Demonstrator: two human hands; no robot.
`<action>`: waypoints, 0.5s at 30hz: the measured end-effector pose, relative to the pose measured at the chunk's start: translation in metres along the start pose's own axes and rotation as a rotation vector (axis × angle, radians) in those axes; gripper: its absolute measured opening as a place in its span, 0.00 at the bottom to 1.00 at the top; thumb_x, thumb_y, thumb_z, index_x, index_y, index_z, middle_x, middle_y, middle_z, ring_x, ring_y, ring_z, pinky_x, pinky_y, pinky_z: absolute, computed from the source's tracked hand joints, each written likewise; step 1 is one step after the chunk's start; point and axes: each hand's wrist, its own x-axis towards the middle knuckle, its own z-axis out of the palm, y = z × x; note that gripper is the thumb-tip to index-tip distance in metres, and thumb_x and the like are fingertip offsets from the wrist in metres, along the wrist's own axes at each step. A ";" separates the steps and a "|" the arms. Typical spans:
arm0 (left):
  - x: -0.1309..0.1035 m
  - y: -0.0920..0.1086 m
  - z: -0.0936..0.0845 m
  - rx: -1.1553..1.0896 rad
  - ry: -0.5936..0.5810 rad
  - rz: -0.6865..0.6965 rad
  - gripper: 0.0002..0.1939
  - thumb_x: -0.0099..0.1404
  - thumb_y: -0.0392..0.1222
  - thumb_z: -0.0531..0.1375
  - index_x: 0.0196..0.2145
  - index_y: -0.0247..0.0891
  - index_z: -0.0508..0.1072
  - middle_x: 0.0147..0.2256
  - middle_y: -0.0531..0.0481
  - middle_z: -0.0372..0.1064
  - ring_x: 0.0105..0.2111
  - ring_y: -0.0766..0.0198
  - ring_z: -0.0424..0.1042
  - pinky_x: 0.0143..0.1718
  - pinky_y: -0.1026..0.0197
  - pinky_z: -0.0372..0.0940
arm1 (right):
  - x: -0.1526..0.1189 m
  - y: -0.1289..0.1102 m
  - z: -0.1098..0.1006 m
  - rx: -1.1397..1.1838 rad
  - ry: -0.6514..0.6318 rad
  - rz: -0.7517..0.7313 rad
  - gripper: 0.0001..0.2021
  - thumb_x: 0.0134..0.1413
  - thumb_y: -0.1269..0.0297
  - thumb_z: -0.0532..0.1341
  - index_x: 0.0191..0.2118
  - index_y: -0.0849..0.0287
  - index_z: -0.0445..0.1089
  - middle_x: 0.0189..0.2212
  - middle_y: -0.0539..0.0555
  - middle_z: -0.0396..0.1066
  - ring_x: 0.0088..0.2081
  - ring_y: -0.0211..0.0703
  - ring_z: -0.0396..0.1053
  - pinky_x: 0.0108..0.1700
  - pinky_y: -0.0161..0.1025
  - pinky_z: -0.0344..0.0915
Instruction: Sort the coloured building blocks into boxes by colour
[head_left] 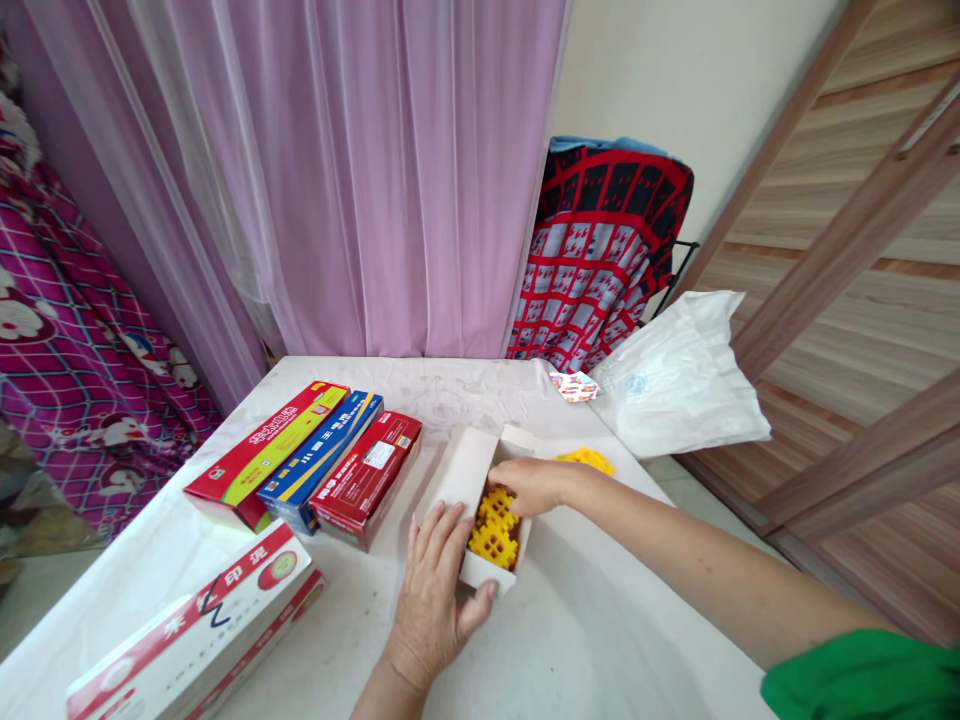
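A white cardboard box [459,472] lies on the table with its long flap folded out to the left. Inside it are yellow plastic interlocking blocks [493,546], square with notched edges and holes. My left hand [433,610] steadies the box, its fingers lying over the flap side and its thumb at the near end. Into the box from the right reaches my right hand [531,484], fingers curled down and closed at a yellow block; the fingertips are partly hidden. More yellow pieces [589,459] lie on the table just beyond my right forearm.
On the left stand a red-and-yellow box [281,440], a blue box [322,462] and a dark red box [367,475]. Nearer lies a white-and-red carton [195,630]. A white plastic bag [675,385] and a shiny printed packet [575,387] are at the table's [600,640] right back edge.
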 end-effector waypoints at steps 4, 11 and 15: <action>0.000 0.000 0.001 0.004 -0.010 -0.006 0.31 0.64 0.51 0.56 0.61 0.37 0.59 0.61 0.37 0.59 0.64 0.47 0.52 0.61 0.39 0.50 | -0.011 -0.006 -0.004 -0.066 0.088 0.032 0.19 0.50 0.75 0.56 0.48 0.57 0.74 0.48 0.57 0.73 0.48 0.47 0.70 0.47 0.36 0.62; 0.001 0.000 0.001 0.000 -0.006 -0.005 0.30 0.64 0.52 0.56 0.61 0.36 0.60 0.60 0.36 0.61 0.63 0.47 0.53 0.61 0.39 0.50 | -0.034 -0.041 -0.008 -0.237 -0.069 0.058 0.13 0.48 0.74 0.60 0.37 0.56 0.80 0.37 0.59 0.78 0.47 0.51 0.70 0.46 0.40 0.60; 0.002 0.001 -0.001 -0.012 -0.014 -0.021 0.30 0.64 0.51 0.56 0.60 0.36 0.60 0.60 0.37 0.61 0.63 0.47 0.53 0.60 0.39 0.51 | -0.037 -0.040 -0.011 -0.210 -0.005 0.053 0.16 0.49 0.74 0.59 0.39 0.51 0.80 0.38 0.56 0.78 0.46 0.49 0.71 0.45 0.40 0.60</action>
